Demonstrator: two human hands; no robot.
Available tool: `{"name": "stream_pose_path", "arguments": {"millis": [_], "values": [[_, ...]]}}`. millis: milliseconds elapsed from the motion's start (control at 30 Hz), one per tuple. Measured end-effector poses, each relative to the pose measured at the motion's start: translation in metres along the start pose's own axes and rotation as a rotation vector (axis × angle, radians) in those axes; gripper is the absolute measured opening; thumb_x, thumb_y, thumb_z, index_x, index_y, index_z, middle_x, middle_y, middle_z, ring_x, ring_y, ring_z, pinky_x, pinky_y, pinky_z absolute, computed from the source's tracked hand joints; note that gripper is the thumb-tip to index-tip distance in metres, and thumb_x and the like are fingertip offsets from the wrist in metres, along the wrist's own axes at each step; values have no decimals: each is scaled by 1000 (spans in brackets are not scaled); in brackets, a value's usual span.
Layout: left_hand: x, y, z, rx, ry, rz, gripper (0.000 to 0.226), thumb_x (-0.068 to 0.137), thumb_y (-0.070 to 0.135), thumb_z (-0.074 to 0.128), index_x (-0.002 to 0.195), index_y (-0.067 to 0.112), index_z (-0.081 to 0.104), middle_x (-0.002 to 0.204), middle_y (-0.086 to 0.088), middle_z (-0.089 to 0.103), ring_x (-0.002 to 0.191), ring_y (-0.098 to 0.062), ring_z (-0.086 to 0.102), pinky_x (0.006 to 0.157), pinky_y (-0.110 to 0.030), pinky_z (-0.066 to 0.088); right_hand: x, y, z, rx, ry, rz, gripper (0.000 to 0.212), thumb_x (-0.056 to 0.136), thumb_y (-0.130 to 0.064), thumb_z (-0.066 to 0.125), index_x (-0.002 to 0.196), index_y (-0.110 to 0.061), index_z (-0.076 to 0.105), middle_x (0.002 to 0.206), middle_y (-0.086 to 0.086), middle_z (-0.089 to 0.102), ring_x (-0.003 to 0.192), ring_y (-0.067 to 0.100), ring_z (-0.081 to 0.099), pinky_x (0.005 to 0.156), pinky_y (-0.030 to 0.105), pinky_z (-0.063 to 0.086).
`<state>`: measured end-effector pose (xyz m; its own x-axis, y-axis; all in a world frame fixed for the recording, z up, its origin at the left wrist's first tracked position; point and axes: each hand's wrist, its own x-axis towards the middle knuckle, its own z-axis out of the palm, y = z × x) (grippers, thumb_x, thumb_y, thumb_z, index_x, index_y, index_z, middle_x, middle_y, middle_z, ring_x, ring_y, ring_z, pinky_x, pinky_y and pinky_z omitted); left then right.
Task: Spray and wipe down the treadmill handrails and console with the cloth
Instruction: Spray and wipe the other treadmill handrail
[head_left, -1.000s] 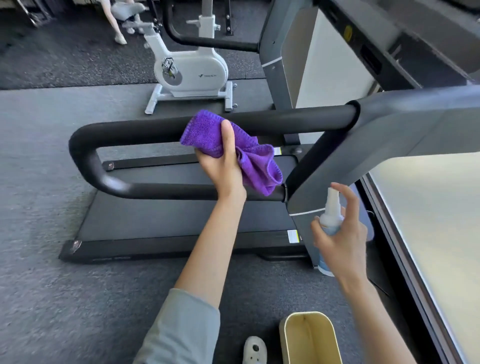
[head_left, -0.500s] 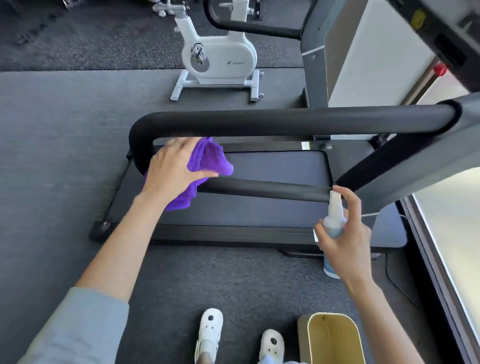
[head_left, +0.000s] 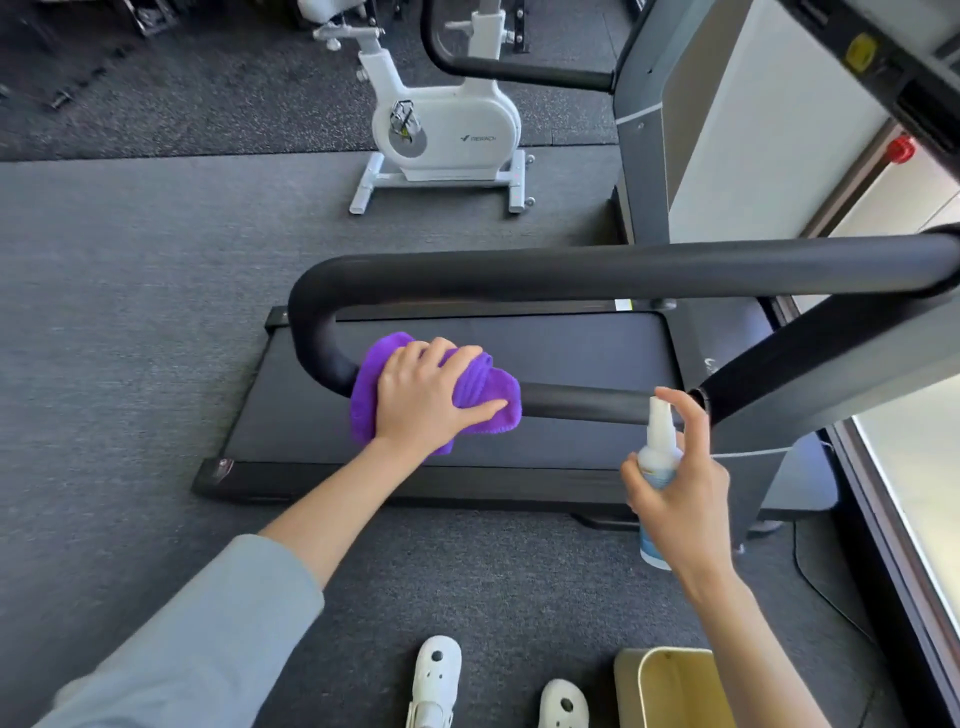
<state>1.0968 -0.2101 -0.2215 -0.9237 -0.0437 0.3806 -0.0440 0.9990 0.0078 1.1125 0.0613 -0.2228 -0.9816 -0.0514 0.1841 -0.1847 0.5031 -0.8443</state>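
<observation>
A black padded handrail loops from the treadmill's grey upright out to the left and back along a lower bar. My left hand grips a purple cloth wrapped over the lower bar just right of the bend. My right hand holds a white spray bottle upright near the lower bar's right end, index finger over its nozzle. The console is out of view at the upper right.
The treadmill belt lies below the rails on grey carpet. A white exercise bike stands behind, beside another treadmill's rail. A yellow bin and my white shoes are at the bottom. A bright window runs along the right.
My left hand carried the cloth from the upper rail down round the left bend and now rightward along the lower bar. The right hand keeps the bottle in about the same place.
</observation>
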Motion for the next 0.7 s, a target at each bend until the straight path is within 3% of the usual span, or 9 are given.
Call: {"name": "stream_pose_path", "arguments": {"millis": [167, 300, 433, 533, 633, 700], "values": [[-2, -28, -5, 54, -12, 286, 76, 60, 60, 81, 124, 24, 63, 110, -3, 65, 95, -28, 63, 83, -42, 51, 10, -11, 9, -11, -42, -23, 70, 80, 2, 68, 131, -39, 42, 76, -13, 58, 66, 17, 59, 62, 37, 46], [-4, -62, -13, 147, -26, 324, 72, 63, 46, 84, 127, 21, 62, 109, -6, 65, 92, -32, 63, 83, -46, 50, 18, -14, 7, -2, -34, -45, 70, 81, 2, 68, 132, -38, 42, 82, -17, 57, 70, 19, 58, 59, 32, 44], [1, -38, -7, 85, -89, 207, 71, 62, 67, 76, 117, 22, 66, 100, -2, 67, 83, -30, 63, 76, -42, 49, 18, -8, -1, 16, 12, -45, 70, 82, 3, 68, 132, -37, 42, 93, -28, 58, 62, 17, 56, 57, 32, 49], [12, -7, -2, 0, -154, 170, 78, 60, 82, 60, 114, 25, 67, 94, 1, 66, 79, -27, 63, 74, -39, 49, 17, 1, -10, 18, 53, -12, 70, 81, 3, 66, 131, -38, 42, 78, -14, 57, 59, 15, 53, 56, 18, 43], [28, 45, 9, -41, -206, 210, 80, 61, 85, 57, 115, 27, 64, 94, 2, 66, 78, -24, 62, 72, -36, 47, 16, 8, -21, 15, 80, 21, 71, 81, 3, 67, 131, -39, 41, 72, -9, 53, 56, 17, 52, 57, 31, 47], [39, 81, 19, -55, -236, 257, 80, 64, 86, 54, 119, 27, 61, 97, 2, 65, 80, -24, 62, 72, -35, 45, 13, 15, -31, 6, 106, 43, 71, 80, 3, 67, 130, -41, 41, 68, -7, 52, 57, 18, 52, 57, 29, 46]]}}
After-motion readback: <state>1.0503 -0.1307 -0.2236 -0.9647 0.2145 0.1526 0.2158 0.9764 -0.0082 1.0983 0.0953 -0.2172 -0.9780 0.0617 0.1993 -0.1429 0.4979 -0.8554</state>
